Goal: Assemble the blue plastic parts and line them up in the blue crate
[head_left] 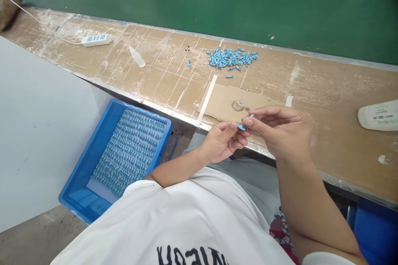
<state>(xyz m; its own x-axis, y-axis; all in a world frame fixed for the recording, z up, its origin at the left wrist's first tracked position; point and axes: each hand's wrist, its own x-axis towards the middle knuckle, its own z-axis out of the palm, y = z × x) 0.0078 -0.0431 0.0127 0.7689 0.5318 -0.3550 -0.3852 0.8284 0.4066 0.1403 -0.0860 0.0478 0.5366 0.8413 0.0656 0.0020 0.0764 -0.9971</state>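
Two bare hands meet near the surface's (326,107) close edge. The right hand (284,130) pinches a small blue piece (241,126) between thumb and forefinger; the left hand (222,140), loosely curled, meets its flared end, though whether it grips, I cannot tell. That narrow hold could let the piece roll free and drop past the edge. It lies at nine o'clock from the right hand, two o'clock from the left; a clear cup (239,104) sits at its twelve o'clock.
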